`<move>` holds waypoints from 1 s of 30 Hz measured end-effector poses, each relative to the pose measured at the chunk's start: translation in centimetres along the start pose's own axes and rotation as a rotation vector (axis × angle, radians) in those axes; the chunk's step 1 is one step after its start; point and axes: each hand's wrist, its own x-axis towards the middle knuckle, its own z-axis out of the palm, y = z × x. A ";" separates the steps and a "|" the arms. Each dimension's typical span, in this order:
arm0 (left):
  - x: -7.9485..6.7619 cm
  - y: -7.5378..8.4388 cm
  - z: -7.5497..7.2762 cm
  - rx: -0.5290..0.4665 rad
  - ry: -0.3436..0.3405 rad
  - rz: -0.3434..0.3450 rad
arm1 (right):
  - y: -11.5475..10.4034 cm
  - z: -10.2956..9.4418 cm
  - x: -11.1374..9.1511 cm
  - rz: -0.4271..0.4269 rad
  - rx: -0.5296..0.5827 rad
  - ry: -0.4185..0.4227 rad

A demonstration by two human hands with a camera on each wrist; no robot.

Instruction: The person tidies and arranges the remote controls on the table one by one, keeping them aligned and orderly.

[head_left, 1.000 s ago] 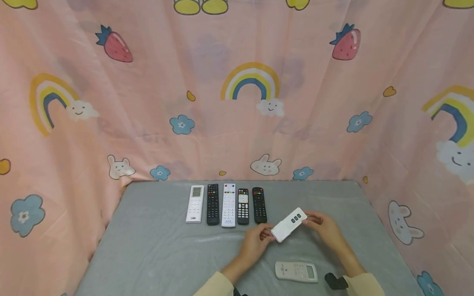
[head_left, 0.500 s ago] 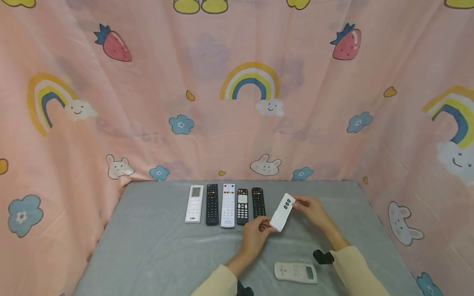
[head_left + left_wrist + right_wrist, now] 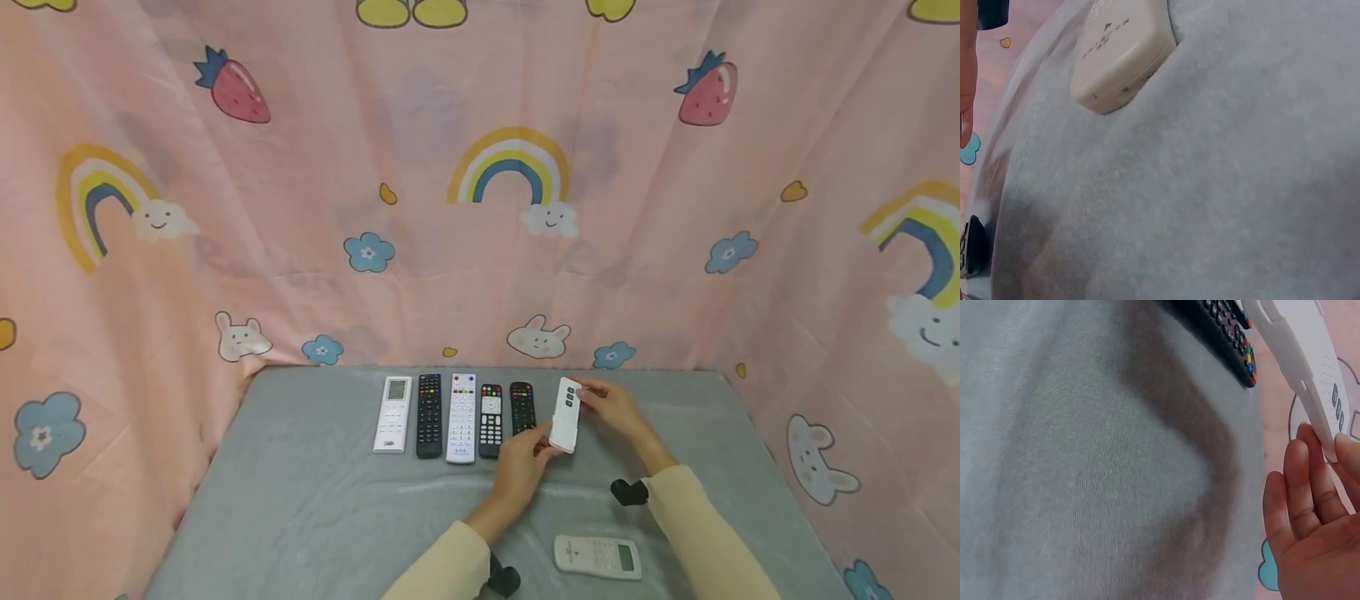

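Observation:
A white remote control (image 3: 566, 421) with three dark buttons near its top is held between both hands, at the right end of a row of remotes. My left hand (image 3: 519, 463) pinches its lower end, and my right hand (image 3: 617, 411) pinches its upper right corner. The right wrist view shows that remote (image 3: 1304, 356) raised above the cloth, with the thumb and fingers of the right hand (image 3: 1316, 519) at its tip. Just left of it lies a black remote (image 3: 522, 406), partly covered by the left hand.
Further left in the row lie a small black-and-white remote (image 3: 491, 421), a white remote (image 3: 461, 417), a long black remote (image 3: 429, 417) and a white remote with a screen (image 3: 392, 414). A beige remote (image 3: 597, 557) lies near the front. A pink curtain (image 3: 420, 308) hangs behind the grey table (image 3: 315, 500).
Both hands have carried the white remote back and to the left, beside the row. It has turned from slanted to nearly upright in line with the others.

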 end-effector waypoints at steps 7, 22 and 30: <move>0.2 0.0 0.2 0.155 0.030 -0.016 | 0.6 0.7 1.4 0.038 0.009 -0.014; 0.7 -0.5 1.1 0.181 0.045 -0.152 | 1.2 2.1 2.8 0.098 -0.007 -0.039; 0.5 -0.9 1.5 0.219 0.107 -0.132 | 1.5 2.4 3.2 0.091 -0.040 -0.035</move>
